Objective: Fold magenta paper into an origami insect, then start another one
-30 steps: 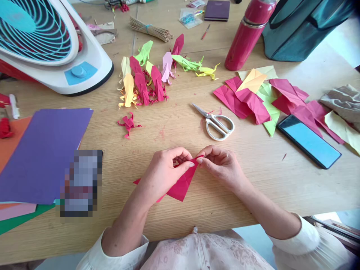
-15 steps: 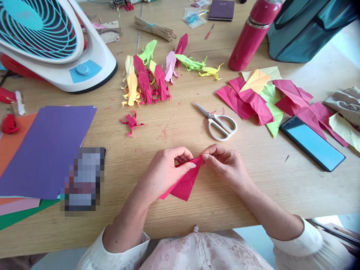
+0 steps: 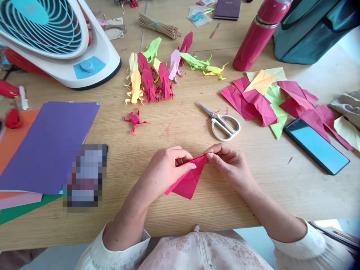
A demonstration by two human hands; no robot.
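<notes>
A folded red paper (image 3: 188, 183) hangs between my hands above the near part of the wooden table (image 3: 135, 221). My left hand (image 3: 168, 168) is closed on its upper left part, thumb in front and fingers behind. With thumb and forefinger, my right hand (image 3: 229, 161) pinches the paper's upper right corner. White-handled scissors (image 3: 225, 125) lie beyond my right hand. A small red folded paper figure (image 3: 134, 120) lies beyond my left hand, and several folded figures in red, orange, green, lilac and yellow (image 3: 149, 82) are grouped farther back.
Creased paper pieces (image 3: 242, 103) and a phone (image 3: 316, 146) lie at the right. Behind them stand a red bottle (image 3: 253, 41) and a teal bag (image 3: 300, 41). At the left are a fan (image 3: 90, 67), coloured sheets (image 3: 53, 142) and a blurred-out device (image 3: 87, 174).
The view has shifted slightly, moving the table items a little to the right in the picture. My right hand sits slightly farther from my left; both still hold the red paper.
</notes>
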